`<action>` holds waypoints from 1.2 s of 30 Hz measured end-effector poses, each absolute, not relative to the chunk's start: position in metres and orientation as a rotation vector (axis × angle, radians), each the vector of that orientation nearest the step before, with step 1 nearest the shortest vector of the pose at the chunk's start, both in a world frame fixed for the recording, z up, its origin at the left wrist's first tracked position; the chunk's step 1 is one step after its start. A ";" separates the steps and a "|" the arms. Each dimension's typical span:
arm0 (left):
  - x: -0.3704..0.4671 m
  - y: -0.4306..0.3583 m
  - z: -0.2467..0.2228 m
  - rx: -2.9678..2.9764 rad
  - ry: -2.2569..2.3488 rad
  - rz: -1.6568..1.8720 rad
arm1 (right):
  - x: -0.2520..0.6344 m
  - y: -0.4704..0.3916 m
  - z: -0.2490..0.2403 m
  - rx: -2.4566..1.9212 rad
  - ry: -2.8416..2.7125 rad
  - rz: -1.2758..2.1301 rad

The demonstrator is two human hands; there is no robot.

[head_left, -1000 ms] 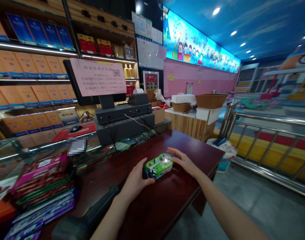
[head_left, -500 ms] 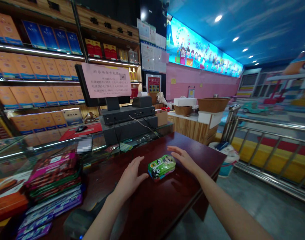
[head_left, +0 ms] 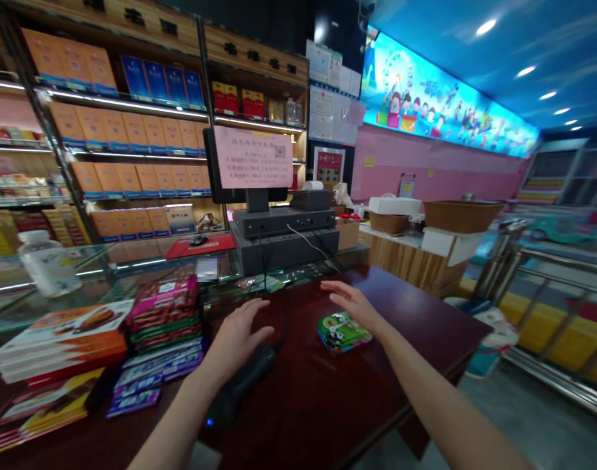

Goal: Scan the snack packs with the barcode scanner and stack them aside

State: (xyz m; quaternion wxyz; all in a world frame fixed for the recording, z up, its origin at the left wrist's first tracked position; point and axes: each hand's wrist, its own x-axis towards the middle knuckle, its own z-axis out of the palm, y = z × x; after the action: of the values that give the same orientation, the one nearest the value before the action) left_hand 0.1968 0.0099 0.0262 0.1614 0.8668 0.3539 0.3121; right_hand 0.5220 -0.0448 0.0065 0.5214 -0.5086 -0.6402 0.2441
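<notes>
My left hand (head_left: 239,336) hovers over the dark red table (head_left: 298,405), fingers apart and nothing in it. Just below it lies a black handheld scanner (head_left: 246,385) with a small blue light, partly hidden by my wrist. My right hand (head_left: 354,307) is also open, its fingers stretched towards the left. It is above and partly in front of a small stack of green snack packets (head_left: 342,333) with a panda print. Whether it touches them I cannot tell.
On the left lie stacks of dark red and purple packets (head_left: 166,307), blue-purple bars (head_left: 151,375), and white-orange boxes (head_left: 68,333). A bottle (head_left: 46,264) stands on the glass counter. Behind are a monitor (head_left: 252,160) with a pink notice and a cash drawer (head_left: 286,245). Metal railing (head_left: 562,313) runs right.
The view has turned left, so the scene shifts right. My left hand has moved left, away from the green packets, nearer the scanner. My right hand now overlaps the packets; they stay on the table.
</notes>
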 end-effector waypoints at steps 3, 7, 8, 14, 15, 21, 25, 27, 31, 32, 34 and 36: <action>0.172 0.012 0.031 2.465 1.093 0.892 | 0.502 -0.033 0.006 -1.174 -1.570 0.628; 0.141 0.015 0.029 2.443 1.194 0.870 | 0.473 -0.019 0.004 -1.120 -1.628 0.679; 0.133 0.017 0.027 2.439 1.211 0.878 | 0.466 -0.016 0.002 -1.104 -1.638 0.695; 0.092 0.025 0.016 2.403 1.336 0.912 | 0.426 0.003 -0.011 -1.027 -1.688 0.769; 0.087 0.026 0.015 2.395 1.351 0.900 | 0.420 0.006 -0.012 -1.018 -1.695 0.776; 0.057 0.032 0.010 2.365 1.429 0.849 | 0.382 0.015 -0.013 -0.971 -1.722 0.800; 0.042 0.037 0.000 2.340 1.488 0.877 | 0.359 0.022 -0.010 -0.940 -1.755 0.798; 0.035 0.039 -0.007 2.314 1.522 0.894 | 0.349 0.025 -0.009 -0.931 -1.771 0.790; 0.025 0.039 -0.019 2.306 1.652 0.889 | 0.334 0.030 -0.007 -0.943 -1.806 0.773; 0.024 0.038 -0.020 2.331 1.693 0.861 | 0.331 0.030 -0.008 -0.945 -1.809 0.774; 0.023 0.035 -0.019 2.395 1.776 0.788 | 0.329 0.029 -0.011 -0.955 -1.811 0.770; 0.023 0.032 -0.016 2.440 1.851 0.730 | 0.330 0.028 -0.015 -0.985 -1.829 0.746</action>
State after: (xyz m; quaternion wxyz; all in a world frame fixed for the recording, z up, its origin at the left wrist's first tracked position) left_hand 0.0232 0.0317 -0.0160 -0.0035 0.7749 0.5880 0.2318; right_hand 0.3301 0.0282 -0.0151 0.4504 -0.3986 -0.7397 0.3018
